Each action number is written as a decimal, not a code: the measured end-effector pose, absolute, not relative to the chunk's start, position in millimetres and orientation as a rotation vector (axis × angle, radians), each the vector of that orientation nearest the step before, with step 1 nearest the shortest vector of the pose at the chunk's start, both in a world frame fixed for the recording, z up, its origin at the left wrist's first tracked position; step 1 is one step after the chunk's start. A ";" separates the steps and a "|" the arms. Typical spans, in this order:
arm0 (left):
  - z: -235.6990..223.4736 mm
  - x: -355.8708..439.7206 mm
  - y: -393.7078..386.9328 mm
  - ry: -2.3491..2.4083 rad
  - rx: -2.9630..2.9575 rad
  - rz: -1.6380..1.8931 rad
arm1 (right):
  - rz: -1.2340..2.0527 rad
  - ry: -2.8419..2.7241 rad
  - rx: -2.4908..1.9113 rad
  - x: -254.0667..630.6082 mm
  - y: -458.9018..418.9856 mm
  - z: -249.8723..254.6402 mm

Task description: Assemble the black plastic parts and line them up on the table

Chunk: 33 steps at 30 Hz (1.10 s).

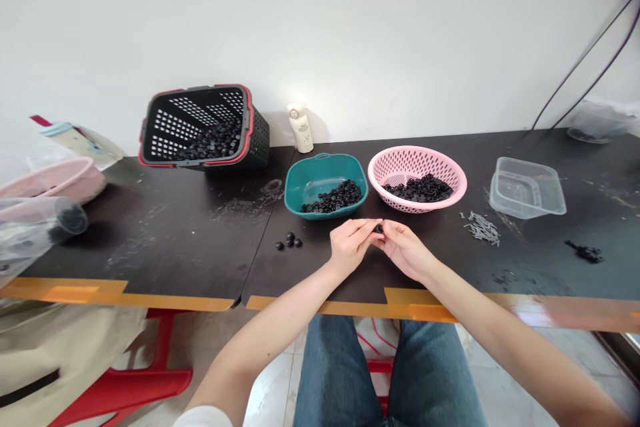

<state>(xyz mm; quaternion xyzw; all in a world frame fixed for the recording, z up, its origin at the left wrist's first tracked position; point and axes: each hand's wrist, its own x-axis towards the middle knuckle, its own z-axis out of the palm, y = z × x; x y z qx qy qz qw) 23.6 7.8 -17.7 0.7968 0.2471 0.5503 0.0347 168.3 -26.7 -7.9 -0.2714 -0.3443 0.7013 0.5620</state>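
The left hand (353, 245) and right hand (405, 250) are together just in front of the teal plastic tub (320, 170), their fingertips (373, 227) clamped on a small black piece (379, 229). A few loose black pieces (289, 241) lie front-left of the tub, a pink colander (417, 160) sits right beside it, and a tilted red-rimmed basket (200, 97) stands farther left.

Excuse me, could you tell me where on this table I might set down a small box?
Bare black tabletop stretches between the red-rimmed basket and the front edge, left of the small black pieces. It is crowded at the teal tub, pink colander, left hand and right hand.
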 end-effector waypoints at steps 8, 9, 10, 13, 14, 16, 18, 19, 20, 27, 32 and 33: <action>-17.3 23.5 5.5 0.747 2.457 1.635 | 1.716 -0.901 -0.670 178.4 -22.6 -3.4; -17.0 23.5 5.3 0.746 2.458 1.632 | 1.722 -0.902 -0.670 179.4 -22.0 -3.7; -16.8 23.5 5.3 0.744 2.460 1.631 | 1.724 -0.903 -0.672 180.4 -21.5 -4.1; -16.2 23.3 5.6 0.710 2.465 1.644 | 1.724 -0.918 -0.674 182.8 -20.1 -5.6; -16.1 23.2 5.8 0.698 2.467 1.651 | 1.728 -0.927 -0.672 183.5 -19.6 -6.2; -16.2 22.9 6.2 0.688 2.470 1.653 | 1.736 -0.948 -0.677 185.1 -18.7 -7.3; -16.6 22.7 6.6 0.697 2.473 1.640 | 1.739 -0.969 -0.693 186.8 -17.6 -8.2; -17.0 22.7 6.8 0.701 2.473 1.635 | 1.738 -0.982 -0.701 187.6 -17.1 -8.7; -17.5 22.6 7.0 0.703 2.474 1.630 | 1.738 -0.995 -0.707 188.5 -16.5 -9.0; -20.2 22.4 8.0 0.712 2.471 1.575 | 1.711 -1.044 -0.751 192.9 -14.3 -9.1; -19.3 22.2 7.8 0.692 2.487 1.566 | 1.686 -1.081 -0.760 194.6 -14.1 -7.8; -19.3 22.1 8.0 0.685 2.489 1.570 | 1.681 -1.097 -0.762 195.2 -13.9 -8.0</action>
